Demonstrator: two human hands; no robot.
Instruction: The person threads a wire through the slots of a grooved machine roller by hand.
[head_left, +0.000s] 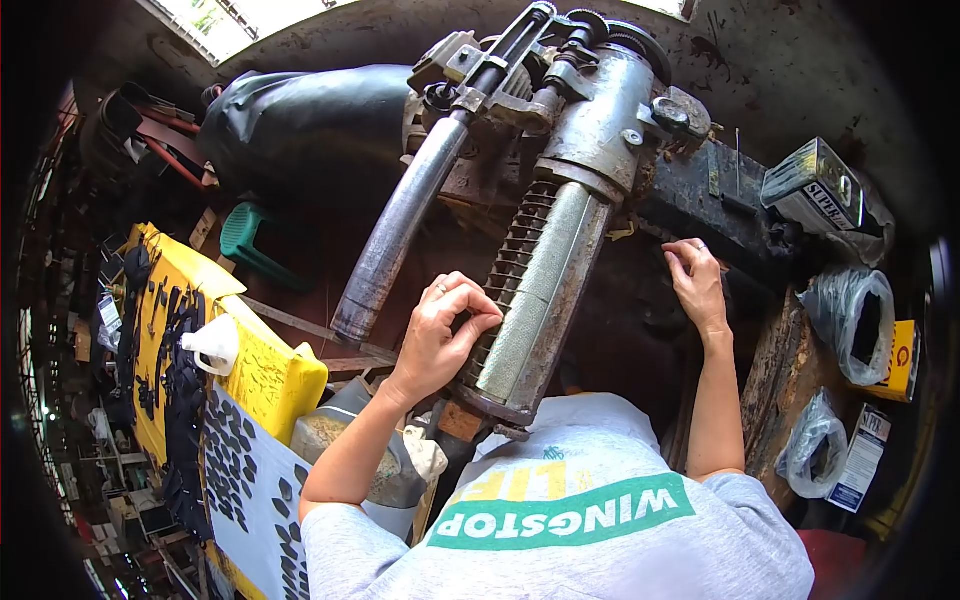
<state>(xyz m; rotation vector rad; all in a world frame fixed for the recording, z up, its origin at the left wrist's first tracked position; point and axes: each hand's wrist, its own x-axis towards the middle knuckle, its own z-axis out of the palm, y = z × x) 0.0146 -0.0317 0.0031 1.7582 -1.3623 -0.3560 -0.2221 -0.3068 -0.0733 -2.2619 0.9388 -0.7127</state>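
A long metal machine arm (545, 290) slopes down toward my chest, with a pale textured strip along its top and a row of dark curved pieces on its left side. At that row my left hand (448, 335) is closed, thumb and index finger pinched together; whatever lies between the fingertips is too small to make out. My right hand (697, 282) is raised right of the arm, fingers bent together near a dark ledge, and anything in its pinch is hidden. Left of the arm hangs a smooth metal cylinder (400, 230).
Gears (590, 30) top the machine. At left are a yellow container (270, 370), a white jug (212, 345) and a pale sheet (255, 500) bearing dark pieces. A rough wooden beam (775, 385), plastic bags (850, 315) and a boxy tin (815, 188) stand at right.
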